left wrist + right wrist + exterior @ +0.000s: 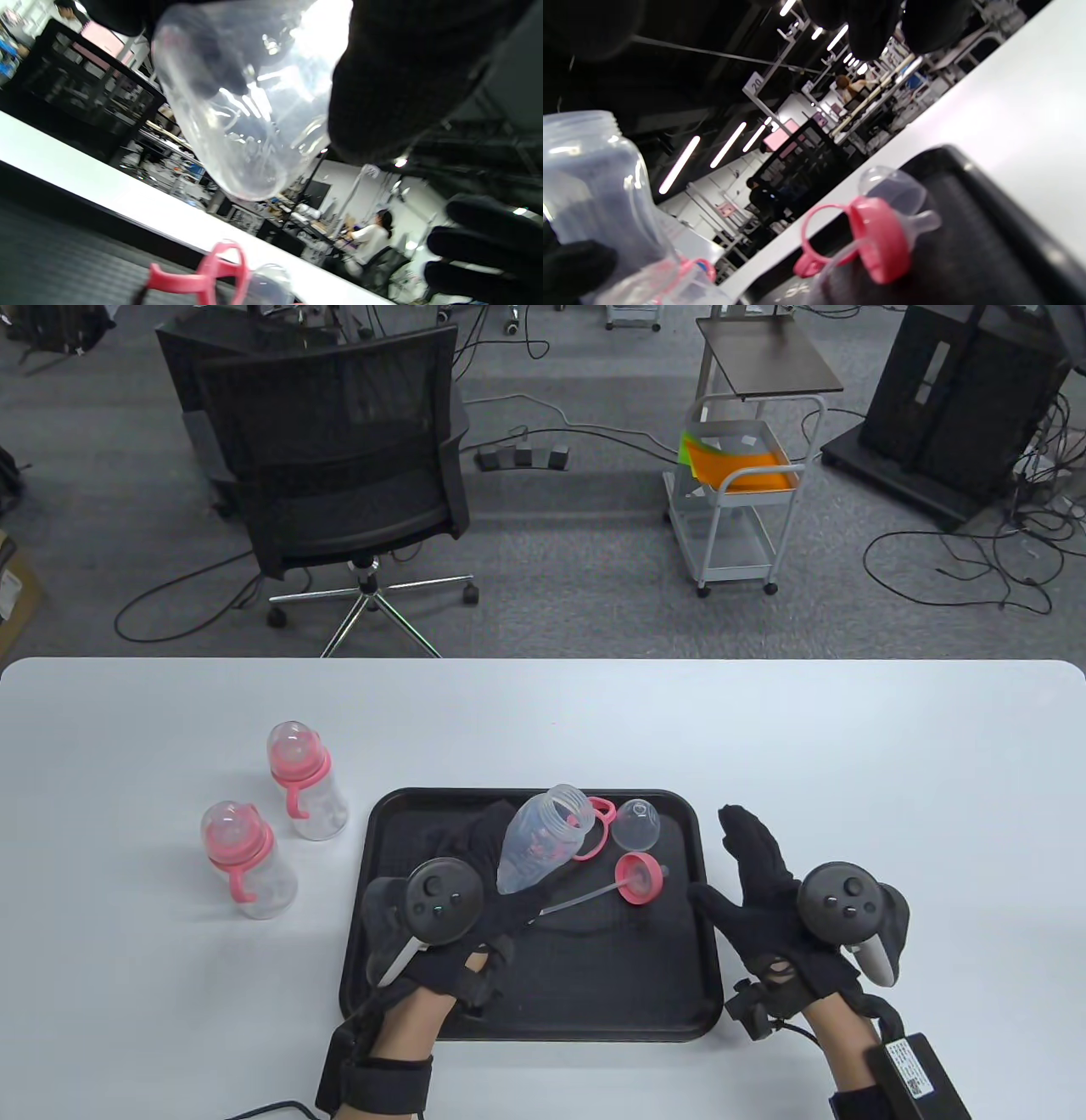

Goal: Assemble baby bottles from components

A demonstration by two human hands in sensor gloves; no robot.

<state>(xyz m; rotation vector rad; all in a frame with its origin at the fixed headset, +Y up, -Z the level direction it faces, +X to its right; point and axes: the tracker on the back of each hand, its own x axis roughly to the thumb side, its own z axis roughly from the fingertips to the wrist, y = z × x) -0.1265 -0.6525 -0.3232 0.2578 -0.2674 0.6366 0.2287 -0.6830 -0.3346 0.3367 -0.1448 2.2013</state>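
My left hand [475,882] grips a clear empty bottle body [539,840] and holds it tilted above the black tray [543,1010], mouth pointing away from me. The bottle fills the left wrist view [242,106] and shows at the left of the right wrist view [589,182]. On the tray lie a pink handle ring [598,827], a clear dome cap [638,824] and a pink nipple collar with a straw [636,878]. My right hand [755,874] is open and empty at the tray's right edge. Two assembled pink-collared bottles [307,791] [248,858] stand left of the tray.
The white table [848,772] stretches around the tray. Beyond its far edge stand an office chair [339,475] and a small cart [742,492] on the floor.
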